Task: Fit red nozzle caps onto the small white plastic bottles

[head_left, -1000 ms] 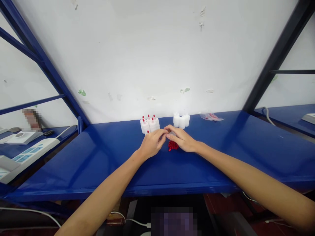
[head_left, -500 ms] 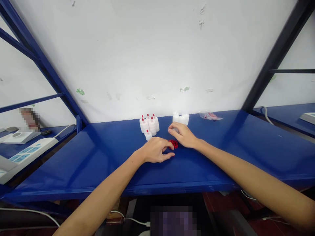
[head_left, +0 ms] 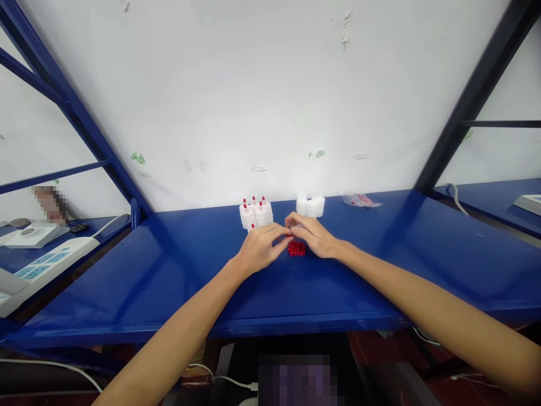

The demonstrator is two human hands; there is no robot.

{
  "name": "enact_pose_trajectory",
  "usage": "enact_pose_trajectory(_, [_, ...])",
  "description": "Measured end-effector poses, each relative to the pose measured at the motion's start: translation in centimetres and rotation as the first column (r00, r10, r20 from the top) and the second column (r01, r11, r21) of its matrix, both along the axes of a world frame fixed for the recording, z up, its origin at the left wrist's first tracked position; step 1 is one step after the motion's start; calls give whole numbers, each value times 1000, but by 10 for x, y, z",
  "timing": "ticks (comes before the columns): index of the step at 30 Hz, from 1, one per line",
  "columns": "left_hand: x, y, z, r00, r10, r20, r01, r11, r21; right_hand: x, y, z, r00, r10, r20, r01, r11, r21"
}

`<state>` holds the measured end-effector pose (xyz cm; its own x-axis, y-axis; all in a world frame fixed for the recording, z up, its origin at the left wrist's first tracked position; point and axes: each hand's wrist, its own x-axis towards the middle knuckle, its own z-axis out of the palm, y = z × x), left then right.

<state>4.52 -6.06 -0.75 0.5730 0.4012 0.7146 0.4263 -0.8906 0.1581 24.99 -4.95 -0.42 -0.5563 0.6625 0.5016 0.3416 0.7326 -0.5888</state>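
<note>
My left hand point(head_left: 262, 247) is closed in a pinch on a small red cap point(head_left: 289, 235), mostly hidden by the fingertips. Meeting it, my right hand point(head_left: 313, 235) is closed around a small, pale translucent piece point(head_left: 297, 228); most of it is hidden in the fingers. A cluster of loose red caps point(head_left: 296, 248) lies on the blue table just below the hands. Behind my left hand stand several white bottles with red-capped tips point(head_left: 258, 213). More white bottles without red caps point(head_left: 313, 207) stand behind my right hand.
A clear plastic bag with something red in it point(head_left: 361, 200) lies at the back right of the blue table point(head_left: 177, 270). Blue frame posts point(head_left: 84, 118) rise at the left, and a white power strip point(head_left: 51, 265) lies beyond them. The white wall borders the back.
My left hand has come up from the red caps with one cap and now meets my right hand. The cap cluster is uncovered. My right hand has shifted slightly.
</note>
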Motion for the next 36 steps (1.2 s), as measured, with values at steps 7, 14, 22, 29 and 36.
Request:
enact_pose_trajectory(7, [1, 1, -2, 997, -29, 69, 28, 1000, 3, -5, -5, 1, 996, 28, 80, -34, 996, 77])
enact_pose_trajectory(14, [4, 3, -9, 992, -92, 82, 96, 994, -51, -8, -9, 2, 986, -1, 164, -11, 997, 71])
enact_pose_trajectory(22, [2, 4, -13, 998, -52, -32, 44, 978, -206, -15, -14, 3, 982, -66, 176, 46, 992, 114])
enact_pose_trajectory(29, [3, 5, -11, 999, -30, 19, 33, 980, -197, -15, -16, 4, 991, -58, 119, 43, 992, 123])
enact_pose_trajectory(36, [8, 2, -13, 996, -17, 89, 43, 953, -299, -15, -13, 1, 993, -64, 102, 48, 987, 155])
